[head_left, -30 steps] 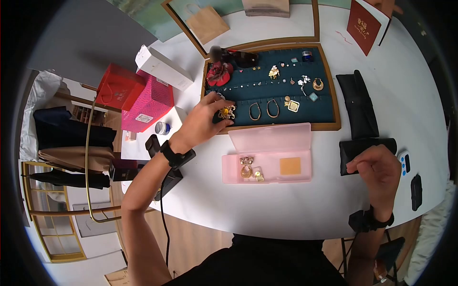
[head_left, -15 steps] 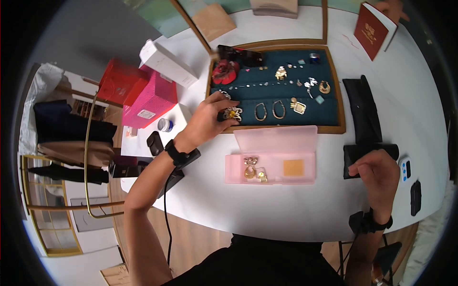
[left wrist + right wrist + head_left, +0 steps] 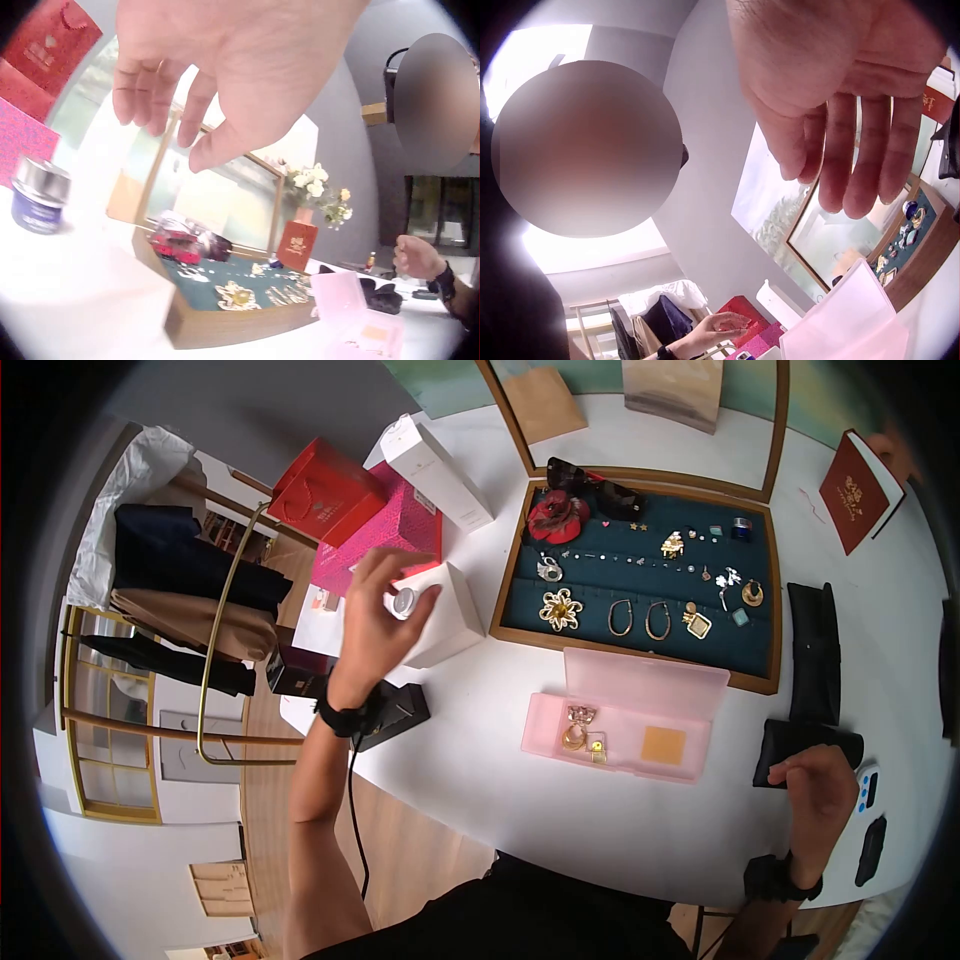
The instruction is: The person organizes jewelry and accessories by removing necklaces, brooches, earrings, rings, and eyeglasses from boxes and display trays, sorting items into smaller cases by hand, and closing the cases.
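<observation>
My left hand [image 3: 380,625] is raised over a white box [image 3: 450,620] at the left, fingers loosely bent and holding nothing. Beyond its fingers in the head view is a small jar with a silver lid [image 3: 404,602]; in the left wrist view the blue jar [image 3: 41,196] stands apart from the hand. A gold flower brooch [image 3: 561,610] lies on the dark green lining of the wooden jewelry case [image 3: 530,643], below a silver ornament [image 3: 549,569]. My right hand [image 3: 820,795] hovers by a black pouch [image 3: 790,745], fingers relaxed and empty.
An opened pink case [image 3: 645,685] with several gold pieces sits before the jewelry case, whose glass lid stands up. Hoop earrings [image 3: 621,618] and sunglasses [image 3: 610,498] lie inside it. A red bag [image 3: 325,495] and a tall white carton [image 3: 435,470] stand left.
My left hand has let go of the flower brooch, which stays in the case, and moved left over the white box. The head view has swung left. My right hand has barely moved.
</observation>
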The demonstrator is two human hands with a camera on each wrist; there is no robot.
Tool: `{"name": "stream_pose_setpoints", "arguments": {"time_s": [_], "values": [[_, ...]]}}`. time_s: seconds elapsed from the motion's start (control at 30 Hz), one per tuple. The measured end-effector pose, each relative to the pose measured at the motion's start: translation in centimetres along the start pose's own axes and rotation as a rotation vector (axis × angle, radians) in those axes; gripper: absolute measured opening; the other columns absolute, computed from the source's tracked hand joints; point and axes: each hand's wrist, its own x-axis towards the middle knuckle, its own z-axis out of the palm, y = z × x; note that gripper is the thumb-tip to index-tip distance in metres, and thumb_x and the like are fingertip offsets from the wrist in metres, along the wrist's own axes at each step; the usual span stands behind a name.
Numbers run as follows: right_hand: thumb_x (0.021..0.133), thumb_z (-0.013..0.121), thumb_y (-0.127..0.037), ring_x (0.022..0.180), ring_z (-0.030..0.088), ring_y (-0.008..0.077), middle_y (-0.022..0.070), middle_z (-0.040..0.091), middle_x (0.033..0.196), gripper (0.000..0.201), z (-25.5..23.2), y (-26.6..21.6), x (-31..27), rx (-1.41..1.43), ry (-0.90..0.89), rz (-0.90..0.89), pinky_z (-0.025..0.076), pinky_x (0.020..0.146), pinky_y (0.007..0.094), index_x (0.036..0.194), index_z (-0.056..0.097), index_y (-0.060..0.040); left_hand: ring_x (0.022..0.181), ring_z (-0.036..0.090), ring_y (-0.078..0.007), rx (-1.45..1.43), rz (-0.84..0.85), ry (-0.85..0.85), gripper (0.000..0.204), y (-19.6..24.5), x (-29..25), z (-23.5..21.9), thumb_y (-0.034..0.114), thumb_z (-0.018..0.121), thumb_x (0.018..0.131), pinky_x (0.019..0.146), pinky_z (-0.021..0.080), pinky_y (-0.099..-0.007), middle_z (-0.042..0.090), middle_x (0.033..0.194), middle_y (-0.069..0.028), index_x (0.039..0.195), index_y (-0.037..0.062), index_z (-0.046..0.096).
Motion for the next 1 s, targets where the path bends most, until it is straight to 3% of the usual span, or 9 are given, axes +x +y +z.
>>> {"name": "stream_pose_setpoints", "arguments": {"time_s": [0.2, 0.33, 0.5, 0.57, 0.6, 0.7, 0.8, 0.9, 1.0], "values": [[0.085, 0.065, 0.004, 0.07, 0.066, 0.0167, 0.0092, 0.065, 0.08, 0.004, 0.1, 0.4, 0.0, -0.048, -0.025, -0.022, 0.053, 0.068, 0.0266, 0.087, 0.062, 0.0015, 0.099, 0.063, -0.024, 0.113, -0.165, -0.11, 0.052, -4.6, -2.8, -0.6, 0.016, 0.082, 0.078, 0.083, 0.05, -0.0351, 0.067, 0.11, -0.0101, 0.124, 0.0031, 0.062], [0.086, 0.063, 0.004, 0.072, 0.067, 0.0163, 0.0091, 0.064, 0.08, 0.004, 0.3, 0.5, 0.2, -0.022, -0.032, 0.011, 0.054, 0.068, 0.0269, 0.089, 0.062, 0.0019, 0.1, 0.064, -0.0256, -0.049, -0.185, -0.111, 0.051, -6.6, -3.3, 0.9, 0.012, 0.083, 0.074, 0.085, 0.051, -0.0365, 0.068, 0.107, -0.0137, 0.119, -0.003, 0.063], [0.087, 0.064, 0.004, 0.073, 0.067, 0.0151, 0.0086, 0.065, 0.08, 0.003, 0.8, 0.8, 0.8, 0.008, -0.009, 0.064, 0.053, 0.069, 0.0259, 0.089, 0.063, 0.0029, 0.093, 0.065, -0.0149, -0.29, -0.221, -0.07, 0.04, -4.8, -2.8, 1.6, 0.004, 0.079, 0.079, 0.086, 0.051, -0.0309, 0.068, 0.101, -0.0079, 0.114, -0.0024, 0.062], [0.087, 0.066, 0.004, 0.073, 0.067, 0.0136, 0.0077, 0.066, 0.078, 0.002, 1.0, 1.4, 1.1, -0.018, -0.036, 0.082, 0.053, 0.068, 0.0242, 0.088, 0.064, 0.0029, 0.094, 0.064, -0.0165, -0.393, -0.225, -0.09, 0.039, -2.6, -1.7, 1.6, 0.004, 0.077, 0.081, 0.088, 0.051, -0.032, 0.068, 0.105, -0.0088, 0.117, -0.0021, 0.063], [0.086, 0.067, 0.004, 0.071, 0.067, 0.0122, 0.0067, 0.067, 0.078, 0.003, 1.2, 1.6, 1.3, -0.036, -0.034, 0.083, 0.052, 0.067, 0.0229, 0.087, 0.064, 0.0028, 0.095, 0.064, -0.0186, -0.354, -0.111, -0.103, 0.041, -1.4, -0.9, 1.7, 0.004, 0.077, 0.083, 0.089, 0.05, -0.0328, 0.067, 0.107, -0.0099, 0.121, -0.0011, 0.063], [0.086, 0.069, 0.001, 0.067, 0.065, 0.0116, 0.0059, 0.067, 0.078, 0.005, 2.0, 0.2, 2.8, -0.316, -0.132, -0.114, 0.049, 0.061, 0.0242, 0.089, 0.065, 0.0011, 0.102, 0.061, -0.0259, -0.282, 0.048, -0.163, 0.048, 1.9, 1.5, 2.5, 0.004, 0.073, 0.086, 0.091, 0.049, -0.0357, 0.063, 0.111, -0.0131, 0.132, 0.0027, 0.06], [0.084, 0.072, -0.003, 0.067, 0.067, 0.0227, 0.0101, 0.068, 0.082, 0.008, 3.5, -3.6, 5.6, -0.557, -0.162, -0.408, 0.05, 0.059, 0.0295, 0.089, 0.066, -0.002, 0.105, 0.058, -0.0297, -0.316, 0.212, -0.104, 0.052, 4.5, 4.4, 4.7, -0.003, 0.07, 0.085, 0.091, 0.048, -0.0374, 0.057, 0.113, -0.0147, 0.135, 0.0037, 0.058], [0.085, 0.072, -0.013, 0.07, 0.062, 0.0276, 0.0077, 0.063, 0.077, 0.012, 4.6, -6.2, 9.6, -0.868, 0.023, -0.716, 0.049, 0.06, 0.0364, 0.089, 0.064, -0.006, 0.094, 0.062, -0.0274, -0.452, 0.258, -0.06, 0.052, 7.8, 7.1, 6.0, -0.007, 0.073, 0.078, 0.078, 0.051, -0.0343, 0.063, 0.106, -0.0138, 0.128, 0.0046, 0.063], [0.085, 0.071, -0.019, 0.075, 0.062, 0.0254, 0.0063, 0.06, 0.077, 0.015, 6.1, -7.4, 13.1, -0.989, 0.043, -0.792, 0.05, 0.065, 0.0363, 0.091, 0.063, -0.0086, 0.082, 0.064, -0.0252, -0.461, 0.319, -0.018, 0.047, 9.7, 8.6, 6.9, -0.005, 0.077, 0.074, 0.07, 0.052, -0.0329, 0.066, 0.101, -0.0129, 0.119, 0.0029, 0.065]]}}
